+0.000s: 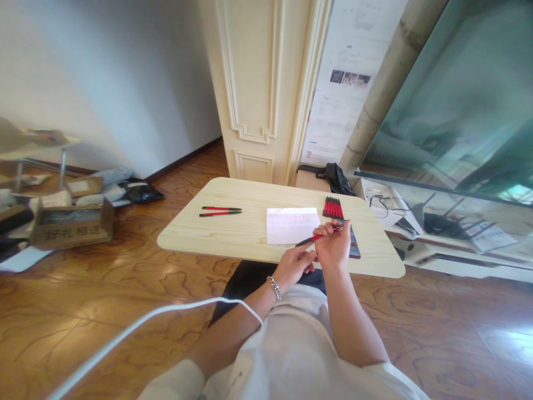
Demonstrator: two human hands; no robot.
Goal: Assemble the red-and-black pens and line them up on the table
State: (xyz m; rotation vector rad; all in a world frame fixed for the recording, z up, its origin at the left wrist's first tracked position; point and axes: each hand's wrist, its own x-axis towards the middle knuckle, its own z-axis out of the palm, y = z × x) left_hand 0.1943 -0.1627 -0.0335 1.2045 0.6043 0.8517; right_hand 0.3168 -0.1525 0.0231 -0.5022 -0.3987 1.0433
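A red and black pen [317, 237] lies slantwise in my right hand [336, 248], whose palm is turned up and fingers are curled round the barrel. My left hand [296, 264], with a chain bracelet at the wrist, is close against the right one, below the pen's dark left end. Its fingers are bent inward; whether they grip anything is hidden. Behind the hands is a sheet of white paper [287, 225] with faint writing. A dark flat object [355, 244] is partly covered by my right hand. Several similar pens [333, 208] lie side by side beyond it.
Two more red and black pens [220, 211] lie on the left of the pale wooden table [245, 244]. An open cardboard box [73, 225] is on the floor at left. A white cable [166, 309] crosses my left arm. Right of the table stands a low cabinet [458, 258] under a large screen [462, 105].
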